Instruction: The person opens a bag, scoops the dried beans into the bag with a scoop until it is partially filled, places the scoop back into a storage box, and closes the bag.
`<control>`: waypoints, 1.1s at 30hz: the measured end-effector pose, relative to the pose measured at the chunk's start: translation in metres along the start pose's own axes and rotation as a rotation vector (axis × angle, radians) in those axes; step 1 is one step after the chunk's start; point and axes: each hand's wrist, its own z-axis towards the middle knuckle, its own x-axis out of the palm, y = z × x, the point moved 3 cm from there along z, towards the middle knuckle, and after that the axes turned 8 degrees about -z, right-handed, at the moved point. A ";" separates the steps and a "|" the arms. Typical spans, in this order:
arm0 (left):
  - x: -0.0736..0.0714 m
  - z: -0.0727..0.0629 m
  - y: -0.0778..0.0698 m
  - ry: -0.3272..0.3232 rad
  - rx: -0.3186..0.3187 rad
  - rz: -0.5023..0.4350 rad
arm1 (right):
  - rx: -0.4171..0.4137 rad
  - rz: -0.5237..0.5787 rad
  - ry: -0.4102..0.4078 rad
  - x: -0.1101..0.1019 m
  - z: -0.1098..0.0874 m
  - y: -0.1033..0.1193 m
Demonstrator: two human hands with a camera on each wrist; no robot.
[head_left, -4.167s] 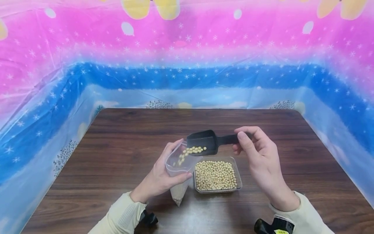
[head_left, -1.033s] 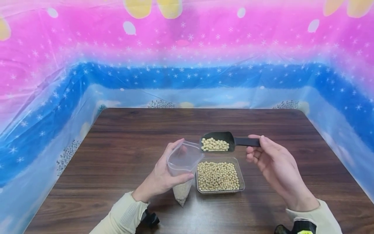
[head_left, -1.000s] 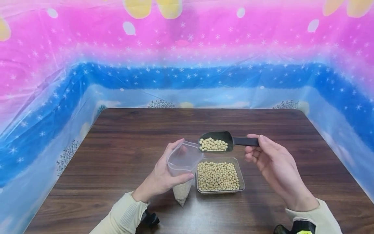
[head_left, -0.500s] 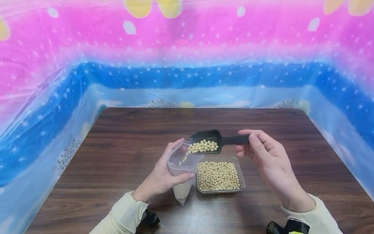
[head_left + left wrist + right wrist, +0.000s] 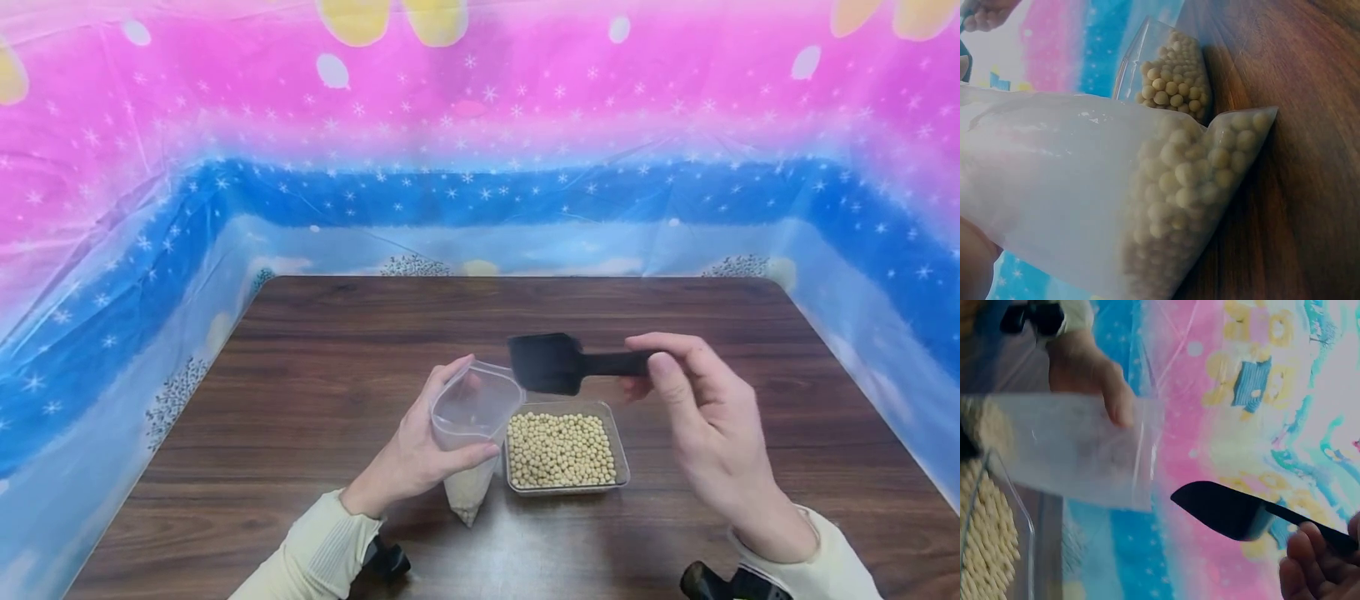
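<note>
My left hand (image 5: pixel 408 454) holds a clear plastic zip bag (image 5: pixel 480 404) by its mouth, with thumb and fingers keeping it wide. In the left wrist view, pale round soybeans (image 5: pixel 1179 181) fill the bag's pointed lower part, close over the wood. Between thumb and fingers, my right hand (image 5: pixel 712 425) pinches the handle of a black scoop (image 5: pixel 546 364). The scoop is tipped, its edge right by the bag's mouth, and no soybeans show in it. Below it stands a clear rectangular container (image 5: pixel 622 467) of soybeans.
The dark wood-grain table (image 5: pixel 345 333) carries the container just right of the bag. A pink and blue patterned cloth (image 5: pixel 480 192) surrounds the table's back and sides. Each wrist bears a black device (image 5: pixel 386 560) near the sleeve.
The scoop was level and loaded a second ago, then moved left and poured soybeans into the bag. Now it shows no soybeans, is tipped further and has shifted slightly right. My left hand stays put.
</note>
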 end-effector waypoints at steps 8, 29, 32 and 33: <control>0.000 -0.001 0.000 0.004 0.020 -0.023 | 0.184 -0.372 0.031 -0.010 -0.013 -0.029; -0.001 0.001 -0.001 0.000 0.032 -0.003 | 0.674 -0.097 0.263 0.000 -0.057 -0.119; 0.000 0.000 -0.001 0.004 0.036 -0.005 | 0.759 0.026 0.236 0.004 -0.066 -0.131; 0.000 0.000 -0.001 0.005 0.033 -0.009 | 0.782 0.061 0.232 0.006 -0.068 -0.134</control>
